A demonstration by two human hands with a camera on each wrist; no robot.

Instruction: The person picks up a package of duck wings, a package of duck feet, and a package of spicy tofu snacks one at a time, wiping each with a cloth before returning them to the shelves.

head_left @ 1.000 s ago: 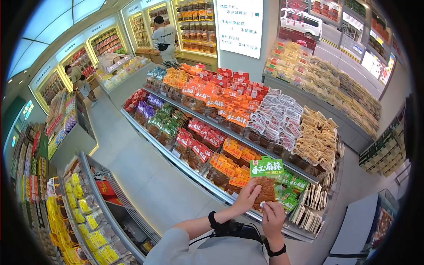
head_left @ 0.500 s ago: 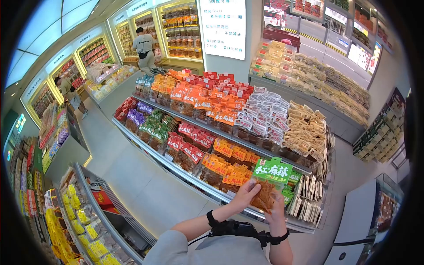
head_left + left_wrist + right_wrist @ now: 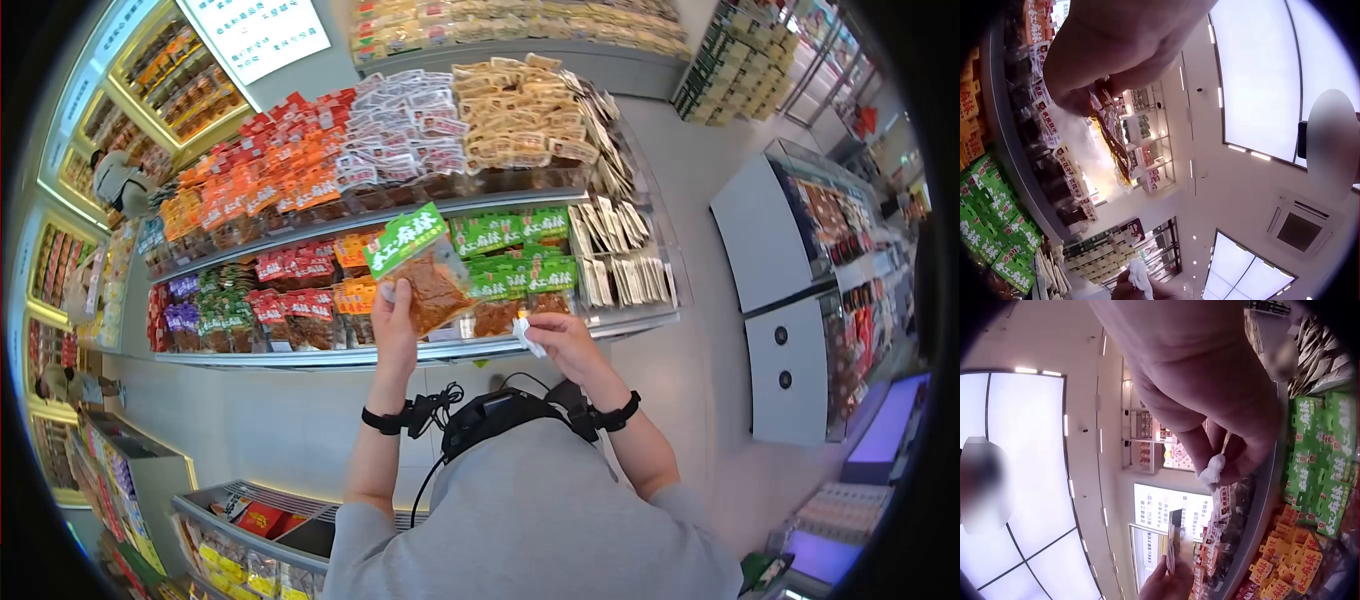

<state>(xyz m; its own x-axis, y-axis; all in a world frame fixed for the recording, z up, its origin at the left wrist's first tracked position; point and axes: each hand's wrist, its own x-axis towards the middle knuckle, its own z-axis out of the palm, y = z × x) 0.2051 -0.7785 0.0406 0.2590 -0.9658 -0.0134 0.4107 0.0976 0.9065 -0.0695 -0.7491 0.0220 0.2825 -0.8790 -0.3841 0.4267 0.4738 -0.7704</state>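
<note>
My left hand (image 3: 394, 325) grips a clear snack packet (image 3: 432, 285) with a green printed header, its thumb across the lower left of the packet. The packet tilts, brown food showing through the film. In the left wrist view the packet (image 3: 1112, 137) is seen nearly edge-on beneath the fingers. My right hand (image 3: 568, 345), apart from the packet, pinches a crumpled white tissue (image 3: 528, 337) between thumb and fingers. In the right wrist view the tissue (image 3: 1213, 470) pokes out from the fingertips. Both hands are above the front edge of a tiered display (image 3: 460, 350).
Matching green-header packets (image 3: 510, 275) hang in the lower tier, beside orange packets (image 3: 355, 295) and pale upright packets (image 3: 625, 280). Beige packets (image 3: 525, 115) fill the upper tier. A white cabinet (image 3: 790, 365) stands right, and another shelf unit (image 3: 250, 540) is behind on the left.
The view has swung right and down over the display. My right hand has come away from the packet, with the tissue in its fingers. My left hand still holds the packet, now tilted.
</note>
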